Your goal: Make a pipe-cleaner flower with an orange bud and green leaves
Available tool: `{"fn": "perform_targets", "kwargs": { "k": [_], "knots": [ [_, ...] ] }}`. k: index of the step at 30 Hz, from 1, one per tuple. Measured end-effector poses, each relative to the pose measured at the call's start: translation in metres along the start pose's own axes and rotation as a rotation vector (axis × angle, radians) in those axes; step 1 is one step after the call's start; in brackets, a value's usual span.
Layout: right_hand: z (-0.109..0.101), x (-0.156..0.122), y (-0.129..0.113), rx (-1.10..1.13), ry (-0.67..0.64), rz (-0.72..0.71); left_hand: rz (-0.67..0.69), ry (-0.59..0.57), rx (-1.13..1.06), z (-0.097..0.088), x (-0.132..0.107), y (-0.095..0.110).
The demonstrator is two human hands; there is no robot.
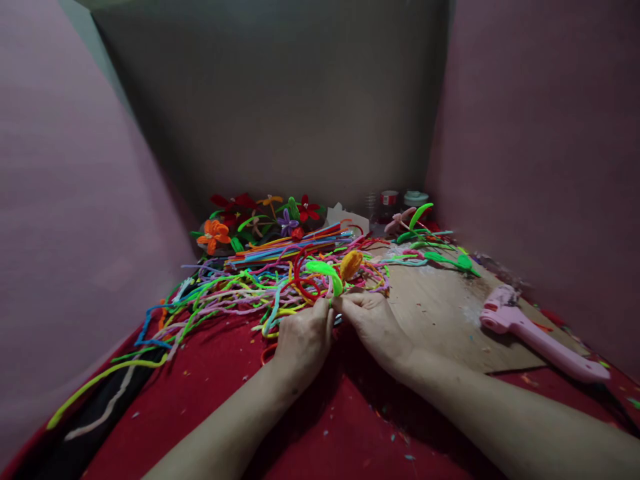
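Note:
Both my hands meet at the middle of the red cloth, fingers pinched close together. My left hand [305, 337] is closed on the lower end of a bright green pipe-cleaner leaf [327, 272], which curves up above the fingertips. My right hand [373, 327] pinches at the same spot, touching the left fingers. An orange-yellow pipe-cleaner flower bud [351, 265] shows just above the right hand; whether it is joined to the leaf is hidden. Loose coloured pipe cleaners [220, 300] lie in a tangle behind and left of my hands.
A pink hot glue gun [543, 333] lies at the right, partly on a brown board [425, 307]. Finished pipe-cleaner flowers [214, 235] stand at the back left. A jar with a pale lid [416, 199] is at the back. Scraps dot the red cloth [340, 413].

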State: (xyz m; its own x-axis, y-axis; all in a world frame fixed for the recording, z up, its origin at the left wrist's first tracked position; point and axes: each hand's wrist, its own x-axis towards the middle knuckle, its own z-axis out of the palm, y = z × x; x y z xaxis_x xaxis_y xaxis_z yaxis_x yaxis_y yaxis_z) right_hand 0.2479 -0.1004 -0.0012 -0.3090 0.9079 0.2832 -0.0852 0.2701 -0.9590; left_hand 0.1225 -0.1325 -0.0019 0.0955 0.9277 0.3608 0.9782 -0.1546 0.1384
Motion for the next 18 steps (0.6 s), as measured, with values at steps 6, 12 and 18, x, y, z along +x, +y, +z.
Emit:
{"fn": "perform_targets", "kwargs": {
  "k": [6,12,18],
  "knots": [
    [-0.001,0.002,0.002,0.024,-0.018,0.026,0.041,0.011,-0.111,0.004,0.002,-0.009],
    [0.0,0.003,-0.001,0.1,-0.114,-0.023,-0.093,-0.066,-0.771,-0.006,0.006,-0.009],
    [-0.002,0.004,-0.005,0.181,-0.173,-0.017,-0.279,-0.229,-1.308,-0.01,0.007,-0.006]
  ]
}}
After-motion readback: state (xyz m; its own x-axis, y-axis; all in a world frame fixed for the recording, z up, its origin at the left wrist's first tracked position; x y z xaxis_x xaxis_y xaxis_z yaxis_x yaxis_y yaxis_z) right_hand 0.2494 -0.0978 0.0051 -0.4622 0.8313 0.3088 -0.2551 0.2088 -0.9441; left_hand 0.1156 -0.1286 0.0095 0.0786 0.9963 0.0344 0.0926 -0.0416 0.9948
